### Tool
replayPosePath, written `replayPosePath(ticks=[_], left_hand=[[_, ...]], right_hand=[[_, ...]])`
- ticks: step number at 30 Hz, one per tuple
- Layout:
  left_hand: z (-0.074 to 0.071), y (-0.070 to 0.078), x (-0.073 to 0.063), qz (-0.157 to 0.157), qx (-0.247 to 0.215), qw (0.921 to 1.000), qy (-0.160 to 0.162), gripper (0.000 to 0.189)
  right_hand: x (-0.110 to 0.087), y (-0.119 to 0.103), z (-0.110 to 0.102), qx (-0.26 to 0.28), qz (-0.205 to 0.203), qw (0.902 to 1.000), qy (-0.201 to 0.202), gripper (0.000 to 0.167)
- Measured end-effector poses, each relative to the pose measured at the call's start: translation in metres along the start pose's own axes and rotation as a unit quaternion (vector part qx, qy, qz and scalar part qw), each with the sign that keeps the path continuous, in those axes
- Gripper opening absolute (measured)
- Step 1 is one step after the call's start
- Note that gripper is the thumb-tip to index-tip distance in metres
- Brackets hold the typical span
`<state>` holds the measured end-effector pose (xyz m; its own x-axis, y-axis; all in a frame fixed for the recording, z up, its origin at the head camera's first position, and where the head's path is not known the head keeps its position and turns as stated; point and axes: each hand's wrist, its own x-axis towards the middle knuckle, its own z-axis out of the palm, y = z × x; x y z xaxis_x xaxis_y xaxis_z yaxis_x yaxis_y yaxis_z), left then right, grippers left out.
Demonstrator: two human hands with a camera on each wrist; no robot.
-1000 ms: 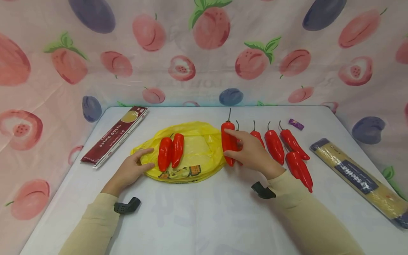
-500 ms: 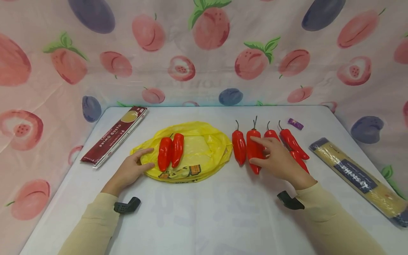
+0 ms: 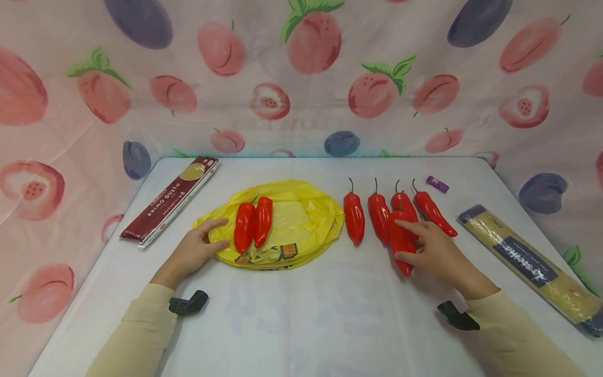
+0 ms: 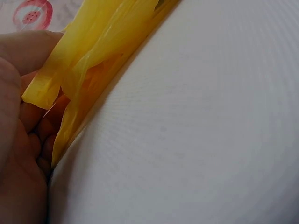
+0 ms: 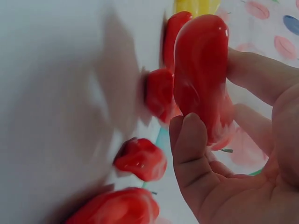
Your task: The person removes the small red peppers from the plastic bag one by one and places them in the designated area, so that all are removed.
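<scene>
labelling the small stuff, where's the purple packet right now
In the head view, the purple packet lies on the right, near the far edge of the white table, just beyond the rightmost red pepper.

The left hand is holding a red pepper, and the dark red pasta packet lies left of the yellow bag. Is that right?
No, it is the right hand that holds the red pepper, as the head view shows. The dark red pasta packet does lie left of the yellow bag.
</scene>
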<state>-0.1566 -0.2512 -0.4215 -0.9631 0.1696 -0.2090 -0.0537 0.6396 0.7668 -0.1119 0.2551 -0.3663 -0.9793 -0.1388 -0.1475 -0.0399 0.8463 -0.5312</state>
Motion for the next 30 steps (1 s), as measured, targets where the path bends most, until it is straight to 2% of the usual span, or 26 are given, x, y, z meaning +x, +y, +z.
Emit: replayPosePath(ticks=[9, 17, 30], left_hand=[[0.000, -0.001, 0.000, 0.002, -0.001, 1.0000, -0.002, 0.069], [0.000, -0.001, 0.001, 0.000, 0.002, 1.0000, 0.001, 0.068], [0.000, 0.000, -0.001, 0.009, 0.013, 0.9999, -0.002, 0.068]], right_hand=[[-0.010, 0.012, 0.002, -0.006, 0.002, 1.0000, -0.007, 0.080], [-0.016, 0.014, 0.008, -0.010, 0.023, 0.9994, -0.024, 0.082], [-0.020, 0.016, 0.011, -0.024, 0.015, 0.9989, -0.037, 0.082]])
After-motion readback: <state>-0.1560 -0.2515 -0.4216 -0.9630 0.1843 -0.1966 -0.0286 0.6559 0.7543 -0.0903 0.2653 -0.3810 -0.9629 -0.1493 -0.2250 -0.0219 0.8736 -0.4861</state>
